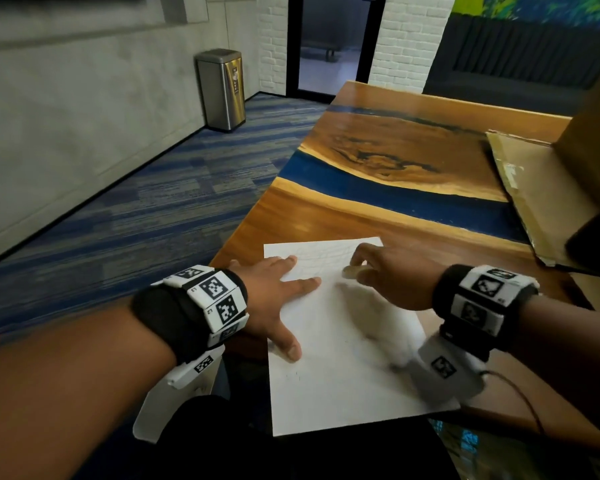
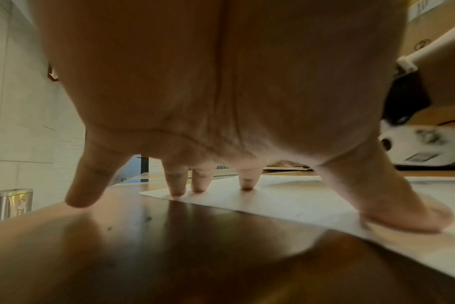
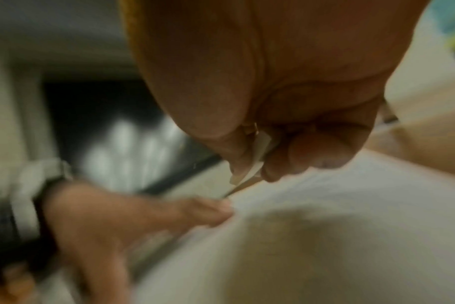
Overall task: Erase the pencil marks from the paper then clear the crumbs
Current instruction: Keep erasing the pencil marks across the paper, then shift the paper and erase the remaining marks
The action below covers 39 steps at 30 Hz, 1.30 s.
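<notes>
A white sheet of paper (image 1: 343, 368) lies on the wooden table (image 1: 326, 209), its near edge hanging over the table's front. Faint pencil lines (image 1: 326, 256) cross its far end. My left hand (image 1: 278, 296) lies flat with fingers spread, pressing down the paper's left edge; the left wrist view shows its fingertips (image 2: 247, 185) and thumb on the sheet (image 2: 312, 197). My right hand (image 1: 378, 275) pinches a small pale eraser (image 1: 352, 271) on the paper near the pencil lines. The right wrist view is blurred, with the eraser (image 3: 257, 156) between thumb and fingers.
A large cardboard box (image 1: 568, 161) with an open flap stands on the table's right side. A steel bin (image 1: 220, 88) stands on the carpet by the far wall. The table's left edge runs just beside my left hand. A thin cable (image 1: 520, 393) trails from my right wrist.
</notes>
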Each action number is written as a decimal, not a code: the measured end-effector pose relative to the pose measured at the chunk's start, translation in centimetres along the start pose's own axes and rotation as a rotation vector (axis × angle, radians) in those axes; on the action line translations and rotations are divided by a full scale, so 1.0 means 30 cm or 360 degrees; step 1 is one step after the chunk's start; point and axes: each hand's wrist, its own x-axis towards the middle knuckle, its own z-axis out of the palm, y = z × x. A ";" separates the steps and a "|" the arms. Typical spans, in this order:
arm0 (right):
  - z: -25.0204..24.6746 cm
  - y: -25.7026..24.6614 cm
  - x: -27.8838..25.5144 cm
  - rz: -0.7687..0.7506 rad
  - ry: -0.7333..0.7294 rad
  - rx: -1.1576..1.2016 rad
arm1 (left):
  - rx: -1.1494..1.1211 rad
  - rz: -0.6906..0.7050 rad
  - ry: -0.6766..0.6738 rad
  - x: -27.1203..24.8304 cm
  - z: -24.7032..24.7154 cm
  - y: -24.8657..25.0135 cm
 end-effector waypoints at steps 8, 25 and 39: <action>0.193 -0.180 -0.099 0.0119 -0.0461 0.2574 | -0.0105 0.0036 0.0087 -0.015 0.041 -0.015; 0.115 -0.019 -0.128 0.0330 0.0087 0.2379 | -0.0281 0.0125 0.0278 -0.075 0.096 -0.014; 0.049 -0.091 -0.060 -0.0197 0.0067 0.0640 | -0.0251 -0.0066 0.0267 -0.056 0.126 -0.064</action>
